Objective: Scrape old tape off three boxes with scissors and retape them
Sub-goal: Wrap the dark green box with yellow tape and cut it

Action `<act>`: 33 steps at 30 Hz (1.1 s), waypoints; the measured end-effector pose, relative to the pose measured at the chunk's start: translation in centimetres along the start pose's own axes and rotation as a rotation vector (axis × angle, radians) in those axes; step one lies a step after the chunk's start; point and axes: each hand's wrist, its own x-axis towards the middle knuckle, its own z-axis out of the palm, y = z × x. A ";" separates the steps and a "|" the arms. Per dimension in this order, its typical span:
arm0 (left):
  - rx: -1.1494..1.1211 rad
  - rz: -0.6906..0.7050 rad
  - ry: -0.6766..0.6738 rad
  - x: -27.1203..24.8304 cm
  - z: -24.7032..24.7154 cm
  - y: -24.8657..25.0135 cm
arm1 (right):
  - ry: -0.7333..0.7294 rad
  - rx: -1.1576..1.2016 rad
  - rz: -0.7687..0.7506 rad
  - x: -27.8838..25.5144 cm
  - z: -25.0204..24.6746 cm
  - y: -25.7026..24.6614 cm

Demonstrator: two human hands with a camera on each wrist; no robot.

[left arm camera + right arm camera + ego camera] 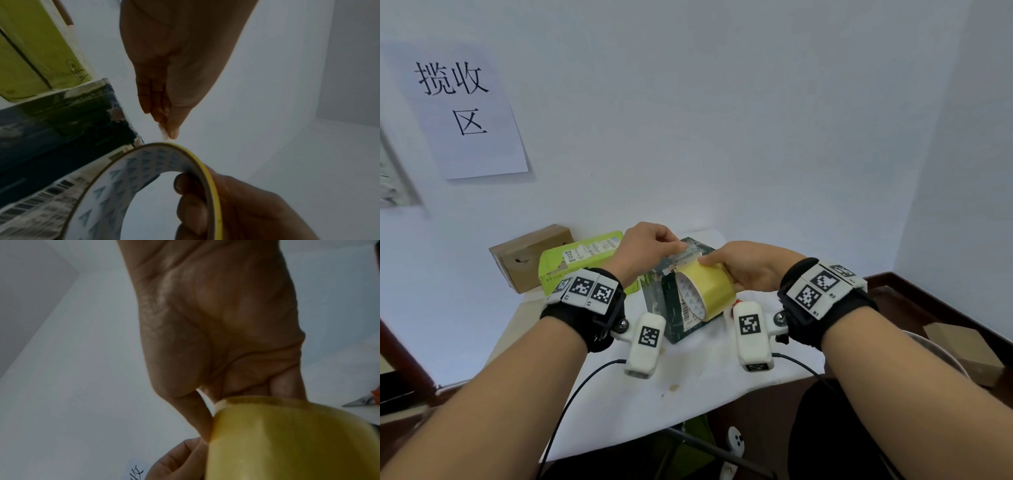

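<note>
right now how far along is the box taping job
Done: the dark green box shows scraped, torn edges. In hand: right hand holds the tape roll; left hand pinches its free end over that box. Left: the light green box and brown box wait behind.

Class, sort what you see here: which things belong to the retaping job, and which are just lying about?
Job in hand:
yellow tape roll
dark green box
light green box
brown cardboard box
scissors

Lying about:
wall sign
cardboard boxes on the floor
</note>
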 end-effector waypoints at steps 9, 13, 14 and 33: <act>0.065 0.070 0.053 -0.3 -0.6 -0.6 | 0.061 -0.205 0.072 0.5 1.1 -0.6; 0.057 0.089 0.074 0.2 -1.5 -0.1 | 0.082 -0.187 0.122 1.1 1.6 0.0; 0.066 0.087 0.063 0.3 -1.5 -0.1 | 0.084 -0.179 0.132 1.2 1.6 0.0; 0.162 0.079 0.021 1.5 0.1 -2.6 | 0.135 -0.151 0.162 2.1 2.5 0.4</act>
